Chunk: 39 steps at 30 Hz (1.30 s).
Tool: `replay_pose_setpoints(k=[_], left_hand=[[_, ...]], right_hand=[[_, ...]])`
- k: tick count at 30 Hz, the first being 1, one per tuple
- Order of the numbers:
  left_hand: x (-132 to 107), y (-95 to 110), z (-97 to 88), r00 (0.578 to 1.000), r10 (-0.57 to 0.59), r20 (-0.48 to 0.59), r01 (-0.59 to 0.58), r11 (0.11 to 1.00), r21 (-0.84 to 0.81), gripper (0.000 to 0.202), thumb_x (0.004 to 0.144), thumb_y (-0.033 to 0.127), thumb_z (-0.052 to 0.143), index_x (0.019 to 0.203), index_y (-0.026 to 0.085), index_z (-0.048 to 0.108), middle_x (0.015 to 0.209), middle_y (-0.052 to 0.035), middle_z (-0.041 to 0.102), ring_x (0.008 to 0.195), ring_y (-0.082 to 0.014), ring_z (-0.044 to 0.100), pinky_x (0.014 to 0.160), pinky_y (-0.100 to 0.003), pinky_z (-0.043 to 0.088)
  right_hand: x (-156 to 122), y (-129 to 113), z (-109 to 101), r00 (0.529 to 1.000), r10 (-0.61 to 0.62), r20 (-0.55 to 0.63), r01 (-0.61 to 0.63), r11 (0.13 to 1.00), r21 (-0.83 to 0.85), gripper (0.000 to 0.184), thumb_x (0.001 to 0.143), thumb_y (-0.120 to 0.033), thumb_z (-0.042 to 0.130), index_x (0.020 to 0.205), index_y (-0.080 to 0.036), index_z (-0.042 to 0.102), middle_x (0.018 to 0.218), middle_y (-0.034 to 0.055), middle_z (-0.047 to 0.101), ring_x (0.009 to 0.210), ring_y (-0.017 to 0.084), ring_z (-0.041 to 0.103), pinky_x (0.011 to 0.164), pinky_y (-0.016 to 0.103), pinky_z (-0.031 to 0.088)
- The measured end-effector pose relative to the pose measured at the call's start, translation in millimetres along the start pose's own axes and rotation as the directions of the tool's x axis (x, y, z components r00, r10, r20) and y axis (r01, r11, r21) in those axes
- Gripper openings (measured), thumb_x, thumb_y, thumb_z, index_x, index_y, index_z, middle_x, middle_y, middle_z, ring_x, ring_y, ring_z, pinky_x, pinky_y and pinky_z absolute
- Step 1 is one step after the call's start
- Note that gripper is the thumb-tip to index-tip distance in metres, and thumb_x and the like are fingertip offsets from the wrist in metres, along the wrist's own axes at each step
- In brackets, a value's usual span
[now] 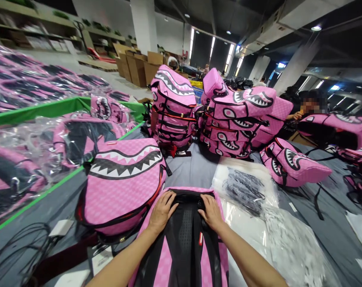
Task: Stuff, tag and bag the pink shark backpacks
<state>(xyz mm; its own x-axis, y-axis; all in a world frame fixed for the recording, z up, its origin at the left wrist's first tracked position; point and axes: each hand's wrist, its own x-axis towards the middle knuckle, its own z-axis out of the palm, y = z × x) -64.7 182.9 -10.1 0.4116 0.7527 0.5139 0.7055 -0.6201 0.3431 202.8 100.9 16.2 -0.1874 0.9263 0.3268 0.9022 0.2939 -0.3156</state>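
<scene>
My left hand (161,213) and right hand (211,212) rest palms down at lower center of frame, bare forearms (130,255) angling inward.

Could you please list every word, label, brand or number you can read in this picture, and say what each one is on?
No text can be read here.
Small red tab on the pink backpack under the left hand and right hand: too small to read.
Red patch on the shark-mouth backpack beside it: blurred.
Cardboard boxes at the back: no print legible.
</scene>
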Motion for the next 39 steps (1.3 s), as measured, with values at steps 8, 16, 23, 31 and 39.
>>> replay_pose_setpoints(k=[8, 16, 23, 31, 39], left_hand=[[-15.7, -4.0, 38.2, 0.981, -0.064, 0.183, 0.059, 0.998, 0.030, 0.036, 0.101, 0.031, 0.041, 0.114, 0.012, 0.070, 0.114, -0.0176, 0.071, 0.111, -0.0299, 0.065, 0.100, -0.047, 0.053], [55.4, 0.4, 43.9, 0.901, -0.217, 0.376, 0.179, 0.975, 0.133, 0.049, 0.102, 0.036, 0.032, 0.111, 0.009, 0.072, 0.114, -0.0213, 0.070, 0.113, -0.0332, 0.064, 0.098, -0.048, 0.051], [-10.5, 73.9, 11.3, 0.793, -0.316, 0.520, 0.262, 0.949, 0.178, 0.074, 0.088, 0.066, 0.055, 0.154, 0.034, 0.041, 0.168, -0.0204, 0.021, 0.153, -0.0513, 0.013, 0.112, -0.074, 0.024], [-7.2, 80.2, 28.8, 0.868, -0.343, 0.359, 0.244, 0.924, 0.295, 0.064, 0.092, 0.047, 0.059, 0.152, 0.034, 0.041, 0.167, -0.0235, 0.021, 0.153, -0.0488, 0.018, 0.113, -0.067, 0.029], [-0.4, 84.4, 36.9, 0.889, -0.341, 0.306, 0.221, 0.905, 0.365, 0.067, 0.090, 0.050, 0.064, 0.151, 0.034, 0.044, 0.165, -0.0245, 0.026, 0.149, -0.0529, 0.024, 0.108, -0.069, 0.032]], right_hand=[[-0.7, 16.7, 24.8, 0.960, 0.155, 0.235, -0.174, 0.983, 0.059, 0.054, 0.090, -0.020, 0.069, 0.142, -0.022, 0.055, 0.135, 0.0144, 0.062, 0.127, 0.031, 0.058, 0.110, 0.052, 0.048], [63.7, 42.0, 47.8, 0.924, 0.291, 0.249, -0.310, 0.950, 0.041, 0.041, 0.082, -0.035, 0.082, 0.116, -0.020, 0.066, 0.114, 0.0103, 0.070, 0.110, 0.029, 0.065, 0.096, 0.043, 0.053], [63.1, 22.7, 50.3, 0.908, 0.374, 0.190, -0.373, 0.927, -0.045, 0.043, 0.087, -0.044, 0.073, 0.121, -0.018, 0.062, 0.115, 0.0144, 0.065, 0.110, 0.033, 0.061, 0.094, 0.048, 0.051], [72.5, 30.7, -3.7, 0.930, 0.340, 0.141, -0.297, 0.920, -0.255, 0.045, 0.090, -0.016, 0.069, 0.133, -0.024, 0.057, 0.139, 0.0118, 0.056, 0.129, 0.026, 0.050, 0.106, 0.041, 0.041], [118.2, 58.1, -2.3, 0.847, 0.505, 0.162, -0.419, 0.825, -0.380, 0.026, 0.084, -0.024, 0.079, 0.105, -0.019, 0.066, 0.108, 0.0113, 0.069, 0.105, 0.028, 0.063, 0.089, 0.039, 0.049]])
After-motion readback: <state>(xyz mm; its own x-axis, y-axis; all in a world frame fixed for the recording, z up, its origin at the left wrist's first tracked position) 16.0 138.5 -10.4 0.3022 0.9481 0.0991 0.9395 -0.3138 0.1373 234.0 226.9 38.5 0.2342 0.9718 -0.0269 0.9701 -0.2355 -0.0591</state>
